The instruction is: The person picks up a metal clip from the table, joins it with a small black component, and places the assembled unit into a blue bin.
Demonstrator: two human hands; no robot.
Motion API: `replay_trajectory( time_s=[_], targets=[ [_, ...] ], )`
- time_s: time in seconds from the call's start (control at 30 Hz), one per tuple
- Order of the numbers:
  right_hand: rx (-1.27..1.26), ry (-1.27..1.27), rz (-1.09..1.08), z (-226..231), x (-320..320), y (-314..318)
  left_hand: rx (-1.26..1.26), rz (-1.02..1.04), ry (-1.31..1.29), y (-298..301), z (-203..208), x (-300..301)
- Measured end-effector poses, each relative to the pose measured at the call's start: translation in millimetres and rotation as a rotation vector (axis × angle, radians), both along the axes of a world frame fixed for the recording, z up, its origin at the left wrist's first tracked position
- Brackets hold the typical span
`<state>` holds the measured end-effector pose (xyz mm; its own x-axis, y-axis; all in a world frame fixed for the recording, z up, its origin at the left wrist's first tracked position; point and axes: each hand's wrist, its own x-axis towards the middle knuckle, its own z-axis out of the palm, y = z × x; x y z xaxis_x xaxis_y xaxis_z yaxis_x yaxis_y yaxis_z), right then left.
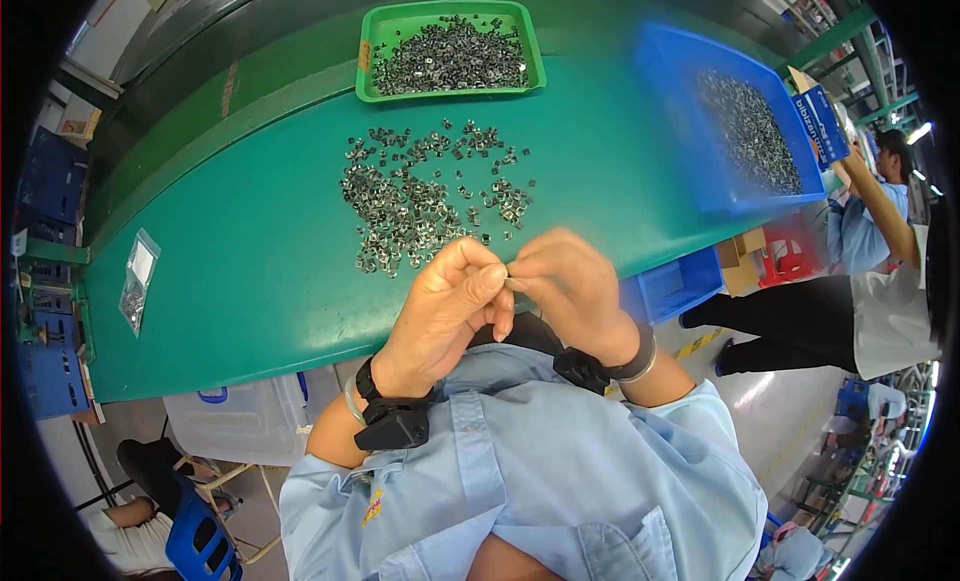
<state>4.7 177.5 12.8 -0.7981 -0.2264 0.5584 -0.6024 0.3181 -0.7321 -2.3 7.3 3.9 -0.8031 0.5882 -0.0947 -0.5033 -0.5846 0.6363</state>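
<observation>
We pinch one small metal clip (pixel 508 272) between both hands: left hand (pixel 450 306) and right hand (pixel 570 286) closed fingertip to fingertip, above the table (pixel 250 261) edge. It looks light, stiff and slippery; grip its flat sides. Loose pile (pixel 425 196) lies just beyond.

Factory assembly floor, long green workbench (pixel 250 251), loose pile of small metal parts (pixel 425 196) just beyond the pinching hands, green tray (pixel 375 51) of parts farther out, blue bin (pixel 680 101) to their right, stacked crates (pixel 45 191) far left, uniformed co-workers (pixel 870 211) far right
</observation>
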Motion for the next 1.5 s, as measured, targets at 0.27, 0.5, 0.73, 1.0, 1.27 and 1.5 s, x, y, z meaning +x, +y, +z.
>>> replay_trajectory(
  time_s=[0.27, 0.5, 0.73, 1.0, 1.27, 1.5],
  targets=[
    [-0.093, -0.093, 0.009, -0.8, -2.0, 0.3, 0.029, -0.008, -0.028, 1.0, 5.1, 0.1],
    [-0.116, -0.164, 0.043, 7.0, -6.1, 1.6, 0.012, -0.02, -0.003, -2.9, 7.2, -1.4],
    [-0.1, -0.312, 0.029, 59.5, -111.7, 14.9, -0.016, 0.039, -0.012, -14.4, -0.9, -5.7],
    [0.34, -0.236, -0.047, 42.6, -159.0, 33.5, 0.067, 0.029, -0.046, -24.8, -12.3, -4.4],
    [0.642, -0.096, -0.152, -2.6, -113.7, 51.0, -0.045, 0.007, 0.019, -17.7, -0.6, -1.5],
    [0.392, -0.269, -0.127, 9.0, -104.1, 52.8, -0.069, 0.079, 0.032, -13.7, -1.4, -1.0]
  ],
)
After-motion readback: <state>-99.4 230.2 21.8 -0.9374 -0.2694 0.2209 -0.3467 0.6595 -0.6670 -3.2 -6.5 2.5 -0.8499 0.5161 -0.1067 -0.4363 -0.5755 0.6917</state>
